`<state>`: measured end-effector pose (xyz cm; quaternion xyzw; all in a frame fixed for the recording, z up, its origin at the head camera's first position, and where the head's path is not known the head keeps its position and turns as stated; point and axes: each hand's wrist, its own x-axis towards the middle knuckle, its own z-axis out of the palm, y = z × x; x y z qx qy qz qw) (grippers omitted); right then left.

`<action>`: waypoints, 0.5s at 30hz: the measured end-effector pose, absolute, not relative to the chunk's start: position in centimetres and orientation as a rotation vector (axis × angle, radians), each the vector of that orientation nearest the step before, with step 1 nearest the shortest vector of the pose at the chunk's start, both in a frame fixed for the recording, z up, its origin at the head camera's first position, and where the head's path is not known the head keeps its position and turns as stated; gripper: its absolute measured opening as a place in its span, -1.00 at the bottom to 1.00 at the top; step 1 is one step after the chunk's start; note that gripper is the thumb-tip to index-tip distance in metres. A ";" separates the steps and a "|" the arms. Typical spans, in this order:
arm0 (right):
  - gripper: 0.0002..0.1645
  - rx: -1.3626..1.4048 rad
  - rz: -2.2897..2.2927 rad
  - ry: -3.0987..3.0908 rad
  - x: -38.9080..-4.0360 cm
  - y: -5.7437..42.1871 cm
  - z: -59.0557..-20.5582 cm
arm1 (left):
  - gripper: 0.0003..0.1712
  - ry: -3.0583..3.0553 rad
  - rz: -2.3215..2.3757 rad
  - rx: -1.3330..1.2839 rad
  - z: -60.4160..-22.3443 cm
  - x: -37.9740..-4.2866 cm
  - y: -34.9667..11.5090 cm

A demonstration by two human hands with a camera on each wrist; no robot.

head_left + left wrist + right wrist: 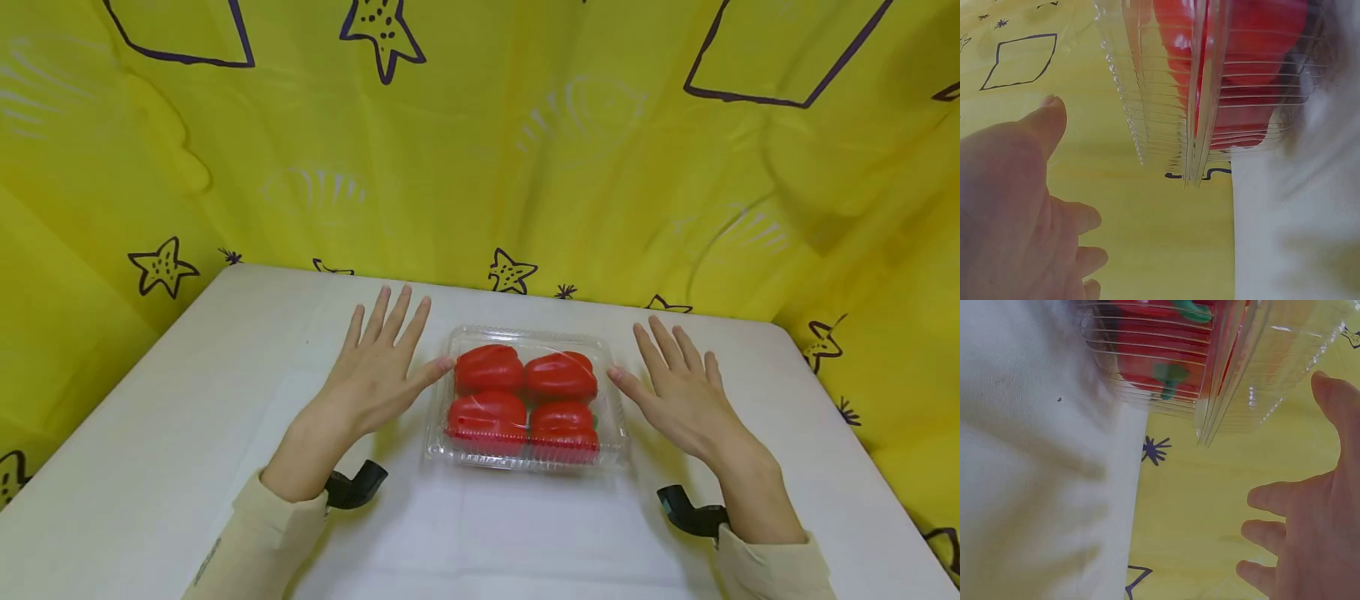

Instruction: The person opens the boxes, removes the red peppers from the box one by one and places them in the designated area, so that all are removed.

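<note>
A clear plastic clamshell box point(525, 461) lies on the table with its lid down over several red bell peppers point(489, 371). Green stems point(1171, 375) show through its side in the right wrist view. My left hand point(378, 371) hovers to the left of the box, fingers straight and spread, thumb toward its edge. On the other side my right hand point(686, 400) hovers likewise, its thumb pointing at the right edge. Both wrist views show a gap between the hand and the box wall. Neither hand holds anything.
The white table point(465, 533) runs back to a yellow curtain point(450, 183) printed with stars and shells, which also hangs along both sides. A black curved mount point(356, 485) sits at the left wrist, and a similar mount point(690, 512) at the right.
</note>
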<state>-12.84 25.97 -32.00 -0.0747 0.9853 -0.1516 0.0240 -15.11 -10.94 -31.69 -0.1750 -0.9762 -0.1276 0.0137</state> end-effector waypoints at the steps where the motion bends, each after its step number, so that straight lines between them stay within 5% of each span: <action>1: 0.04 -0.235 -0.482 3.051 -12.8 26.0 -32.0 | 0.01 -3.045 -0.397 -0.545 -31.7 -15.1 -10.9; 15: -0.08 -0.345 -0.685 3.094 -12.0 26.1 -31.7 | 0.03 -3.028 -0.467 -0.646 -31.6 -14.5 -9.7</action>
